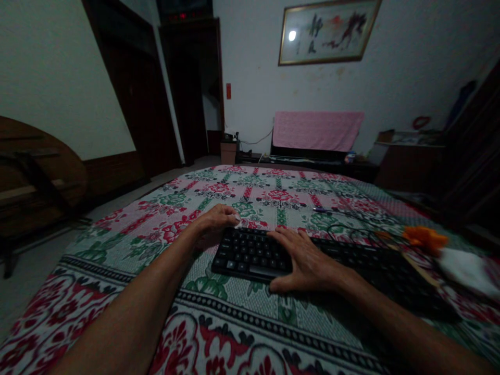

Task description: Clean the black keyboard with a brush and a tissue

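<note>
A black computer keyboard (250, 252) lies on the patterned cloth in front of me and stretches off to the right. My right hand (307, 258) spans its width, thumb at the near edge and fingers over the far edge, covering the keys beneath. Just beyond the keyboard's far left corner is my left hand (219, 217), its fingers bent together. A small white piece (236, 219), perhaps tissue, shows at those fingertips. Part of the left hand's grip is hidden from view.
On the right lie a crumpled white tissue or cloth (466, 268), an orange bunched thing (424, 239) and a black cable (347, 232). A pen-like item (321, 210) rests farther back. A folded round table (35, 161) stands at left.
</note>
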Demonstrator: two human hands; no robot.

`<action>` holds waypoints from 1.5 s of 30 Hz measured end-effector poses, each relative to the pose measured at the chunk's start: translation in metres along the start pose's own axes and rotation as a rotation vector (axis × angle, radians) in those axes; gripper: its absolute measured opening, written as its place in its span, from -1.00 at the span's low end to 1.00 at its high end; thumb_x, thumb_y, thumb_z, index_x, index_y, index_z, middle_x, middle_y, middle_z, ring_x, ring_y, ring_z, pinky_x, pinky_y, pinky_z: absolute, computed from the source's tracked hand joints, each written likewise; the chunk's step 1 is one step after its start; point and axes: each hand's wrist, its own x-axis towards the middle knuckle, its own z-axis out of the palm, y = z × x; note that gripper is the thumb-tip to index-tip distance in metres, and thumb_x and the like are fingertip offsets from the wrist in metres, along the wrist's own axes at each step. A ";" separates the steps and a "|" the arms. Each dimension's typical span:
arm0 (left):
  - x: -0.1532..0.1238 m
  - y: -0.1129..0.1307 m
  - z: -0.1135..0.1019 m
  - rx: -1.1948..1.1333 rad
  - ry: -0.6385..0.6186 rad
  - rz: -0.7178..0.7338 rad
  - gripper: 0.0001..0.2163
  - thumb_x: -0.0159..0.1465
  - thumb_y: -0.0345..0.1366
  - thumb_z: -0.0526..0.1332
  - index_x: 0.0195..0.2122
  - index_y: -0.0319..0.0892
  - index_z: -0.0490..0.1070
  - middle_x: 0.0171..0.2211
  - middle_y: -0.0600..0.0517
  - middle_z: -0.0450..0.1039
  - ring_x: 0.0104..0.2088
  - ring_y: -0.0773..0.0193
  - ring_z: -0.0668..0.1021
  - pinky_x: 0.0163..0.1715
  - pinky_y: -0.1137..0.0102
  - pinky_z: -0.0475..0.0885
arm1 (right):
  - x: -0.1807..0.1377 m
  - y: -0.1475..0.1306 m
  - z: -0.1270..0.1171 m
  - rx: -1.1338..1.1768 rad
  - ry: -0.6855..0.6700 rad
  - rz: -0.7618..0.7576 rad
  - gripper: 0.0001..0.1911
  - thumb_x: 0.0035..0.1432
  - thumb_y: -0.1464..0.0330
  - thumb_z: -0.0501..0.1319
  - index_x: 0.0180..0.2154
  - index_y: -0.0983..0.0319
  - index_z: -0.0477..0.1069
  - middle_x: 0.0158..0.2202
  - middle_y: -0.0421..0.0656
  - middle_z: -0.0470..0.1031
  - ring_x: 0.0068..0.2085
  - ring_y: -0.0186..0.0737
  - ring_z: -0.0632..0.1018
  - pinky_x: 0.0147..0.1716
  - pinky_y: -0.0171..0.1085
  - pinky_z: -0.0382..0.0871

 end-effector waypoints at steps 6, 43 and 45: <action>-0.017 0.013 -0.012 0.094 -0.074 -0.097 -0.82 -0.13 -0.29 0.28 -0.49 -0.23 0.38 -0.69 0.18 0.26 -0.70 0.45 0.25 -0.68 0.50 0.08 | 0.000 0.003 0.003 0.014 0.026 -0.011 0.12 -0.31 -0.17 0.26 0.23 0.19 0.02 0.25 0.06 0.05 0.25 0.18 0.05 0.20 0.18 -0.23; -0.008 0.011 -0.028 0.554 -0.103 0.134 -0.83 -0.07 -0.26 0.24 -0.45 -0.20 0.45 -0.57 0.15 0.33 -0.54 0.38 0.34 -0.54 0.53 0.20 | -0.008 0.011 -0.015 0.049 -0.171 0.079 0.18 -0.30 -0.18 0.27 0.27 0.19 -0.07 0.32 0.10 -0.15 0.30 0.23 -0.11 0.19 0.24 -0.38; -0.007 0.008 -0.030 0.561 -0.100 0.126 -0.87 -0.08 -0.27 0.24 -0.51 -0.20 0.43 -0.62 0.16 0.29 -0.57 0.40 0.31 -0.57 0.53 0.17 | -0.008 0.010 -0.016 0.044 -0.175 0.077 0.18 -0.30 -0.18 0.27 0.27 0.21 -0.07 0.31 0.10 -0.13 0.30 0.22 -0.10 0.20 0.23 -0.37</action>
